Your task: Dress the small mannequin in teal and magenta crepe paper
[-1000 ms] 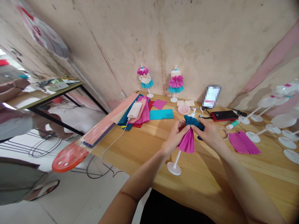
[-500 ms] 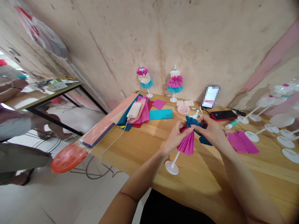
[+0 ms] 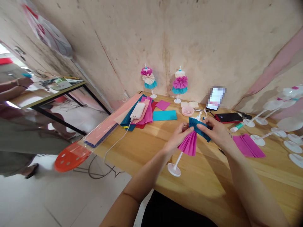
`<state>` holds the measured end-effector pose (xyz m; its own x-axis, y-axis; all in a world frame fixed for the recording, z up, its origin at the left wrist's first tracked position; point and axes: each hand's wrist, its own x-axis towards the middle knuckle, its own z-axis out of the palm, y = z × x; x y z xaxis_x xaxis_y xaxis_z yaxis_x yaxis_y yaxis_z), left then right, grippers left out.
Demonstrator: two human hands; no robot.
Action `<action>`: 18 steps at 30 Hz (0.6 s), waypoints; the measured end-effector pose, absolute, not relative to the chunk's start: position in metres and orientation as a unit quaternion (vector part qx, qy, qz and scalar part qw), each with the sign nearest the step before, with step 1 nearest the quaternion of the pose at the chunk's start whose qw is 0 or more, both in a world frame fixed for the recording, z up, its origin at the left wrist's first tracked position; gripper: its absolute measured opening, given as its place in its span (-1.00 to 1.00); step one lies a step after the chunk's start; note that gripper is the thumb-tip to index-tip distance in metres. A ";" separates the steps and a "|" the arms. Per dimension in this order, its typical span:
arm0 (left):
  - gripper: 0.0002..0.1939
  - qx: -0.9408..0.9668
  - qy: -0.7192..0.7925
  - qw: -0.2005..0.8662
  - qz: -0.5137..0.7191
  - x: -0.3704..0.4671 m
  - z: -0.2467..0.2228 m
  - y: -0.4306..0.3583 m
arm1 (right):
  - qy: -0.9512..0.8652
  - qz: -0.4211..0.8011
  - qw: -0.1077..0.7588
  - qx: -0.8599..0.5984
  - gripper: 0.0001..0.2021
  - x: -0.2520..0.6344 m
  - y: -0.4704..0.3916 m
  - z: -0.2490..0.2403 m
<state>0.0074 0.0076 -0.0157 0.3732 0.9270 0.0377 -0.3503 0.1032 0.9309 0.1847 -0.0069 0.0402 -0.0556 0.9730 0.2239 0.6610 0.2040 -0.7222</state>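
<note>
A small white mannequin stand (image 3: 174,169) tilts toward me over the table, wearing a pleated magenta paper skirt (image 3: 188,145). Around its waist area lies a dark teal crepe paper strip (image 3: 200,127). My left hand (image 3: 178,137) is closed, pinching the strip's gathered left end against the mannequin at the top of the skirt. With thumb and fingers together, my right hand (image 3: 217,130) grips the strip farther right. The mannequin's upper body is mostly hidden behind the paper and fingers; its white top shows just above.
Two dressed mannequins (image 3: 180,82) stand by the wall. A power bank (image 3: 138,111) lies on stacked coloured paper. A pink bead bowl (image 3: 187,110), a phone (image 3: 215,98), a glue stick (image 3: 237,127), magenta paper (image 3: 249,145) and several bare stands (image 3: 258,139) are around. Another person is at left.
The teal strip now lies flatter and more spread between my hands, where it was bunched and its loose part hung lower. My right fingers have shifted along it. The view has turned slightly left.
</note>
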 end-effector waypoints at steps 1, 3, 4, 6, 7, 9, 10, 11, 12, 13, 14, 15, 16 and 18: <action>-0.64 0.469 0.309 0.675 0.479 0.008 -0.017 0.008 | -0.700 0.223 0.340 -0.586 -0.58 0.185 -0.006 0.039; -0.64 0.457 0.321 0.666 0.494 0.008 -0.019 0.009 | -0.712 0.225 0.318 -0.584 -0.57 0.186 -0.005 0.037; -0.64 0.449 0.328 0.663 0.501 0.008 -0.019 0.010 | -0.715 0.231 0.311 -0.583 -0.58 0.186 -0.005 0.036; -0.63 0.429 0.343 0.661 0.512 0.009 -0.020 0.010 | -0.715 0.246 0.309 -0.577 -0.59 0.187 -0.005 0.035; -0.62 0.420 0.345 0.665 0.512 0.009 -0.020 0.010 | -0.714 0.252 0.312 -0.574 -0.60 0.187 -0.005 0.036; -0.63 0.411 0.338 0.677 0.509 0.009 -0.019 0.010 | -0.713 0.256 0.318 -0.569 -0.60 0.187 -0.006 0.036; -0.63 0.414 0.331 0.680 0.507 0.009 -0.019 0.010 | -0.713 0.257 0.319 -0.569 -0.61 0.187 -0.006 0.037; -0.64 0.420 0.327 0.679 0.505 0.009 -0.019 0.010 | -0.713 0.256 0.319 -0.570 -0.61 0.187 -0.007 0.037; -0.64 0.427 0.327 0.676 0.505 0.009 -0.019 0.010 | -0.712 0.255 0.319 -0.572 -0.61 0.186 -0.007 0.037; -0.63 0.433 0.330 0.670 0.505 0.009 -0.019 0.010 | -0.711 0.255 0.318 -0.573 -0.62 0.186 -0.007 0.038; -0.62 0.439 0.333 0.663 0.506 0.009 -0.019 0.010 | -0.710 0.255 0.319 -0.574 -0.62 0.185 -0.007 0.038; -0.62 0.445 0.334 0.658 0.507 0.009 -0.019 0.010 | -0.709 0.257 0.319 -0.574 -0.61 0.185 -0.007 0.038; -0.62 0.450 0.332 0.656 0.506 0.009 -0.020 0.011 | -0.709 0.259 0.319 -0.572 -0.61 0.184 -0.007 0.039; -0.62 0.456 0.324 0.657 0.505 0.009 -0.021 0.011 | -0.707 0.262 0.326 -0.570 -0.60 0.184 -0.008 0.039</action>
<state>0.0091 0.0112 -0.0208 0.2788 0.9597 0.0353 -0.3674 0.0726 0.9272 0.1839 -0.0078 0.0390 -0.1376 0.9772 0.1619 0.6357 0.2125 -0.7421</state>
